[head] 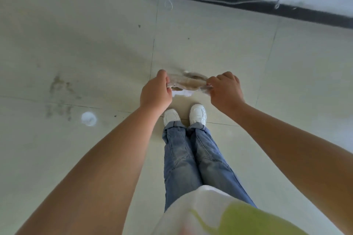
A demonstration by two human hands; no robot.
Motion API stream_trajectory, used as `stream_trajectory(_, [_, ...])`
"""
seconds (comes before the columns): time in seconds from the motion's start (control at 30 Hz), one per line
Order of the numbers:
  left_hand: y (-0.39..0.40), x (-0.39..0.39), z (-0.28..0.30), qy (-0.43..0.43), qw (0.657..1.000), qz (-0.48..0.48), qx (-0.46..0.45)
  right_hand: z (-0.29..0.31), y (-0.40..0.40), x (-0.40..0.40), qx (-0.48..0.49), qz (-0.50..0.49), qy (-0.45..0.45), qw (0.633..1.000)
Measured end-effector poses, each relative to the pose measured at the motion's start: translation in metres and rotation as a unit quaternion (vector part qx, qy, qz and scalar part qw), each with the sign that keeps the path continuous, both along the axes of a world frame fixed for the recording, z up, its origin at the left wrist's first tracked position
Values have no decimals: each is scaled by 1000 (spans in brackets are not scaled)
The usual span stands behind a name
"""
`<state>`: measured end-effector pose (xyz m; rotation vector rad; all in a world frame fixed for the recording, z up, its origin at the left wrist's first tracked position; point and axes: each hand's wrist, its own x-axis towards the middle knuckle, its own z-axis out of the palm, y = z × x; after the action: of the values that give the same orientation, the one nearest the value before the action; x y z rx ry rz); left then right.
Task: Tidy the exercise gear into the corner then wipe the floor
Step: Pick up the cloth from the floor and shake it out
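Note:
A dirty, brownish-white wiping cloth (188,83) is stretched between my two hands above the pale tiled floor (95,44). My left hand (155,90) pinches its left end with curled fingers. My right hand (224,88) grips its right end the same way. The cloth is blurred and hangs in the air just ahead of my white shoes (197,113). No exercise gear is visible in this view.
I stand upright in blue jeans. Grey smudges (59,99) and a bright round spot (88,118) mark the floor at the left. A white wall with a black skirting board (248,3) runs across the top right, with a thin loose cord (169,4) beside it.

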<state>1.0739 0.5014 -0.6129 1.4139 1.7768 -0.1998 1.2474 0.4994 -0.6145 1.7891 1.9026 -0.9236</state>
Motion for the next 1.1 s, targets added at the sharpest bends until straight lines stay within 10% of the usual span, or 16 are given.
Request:
stream_trajectory(0.53, [34,111,285,-134,933,-324,80,292,-91,93,170,-401,42,899])
stream_trajectory(0.93, [-59,322,487,-216,710,-671,3,482,-266,225,318,-607,-1,728])
stream_trajectory(1.1, [-143,419,539,-299,668,-681,23,534,-355,283,377,-631,-58,675])
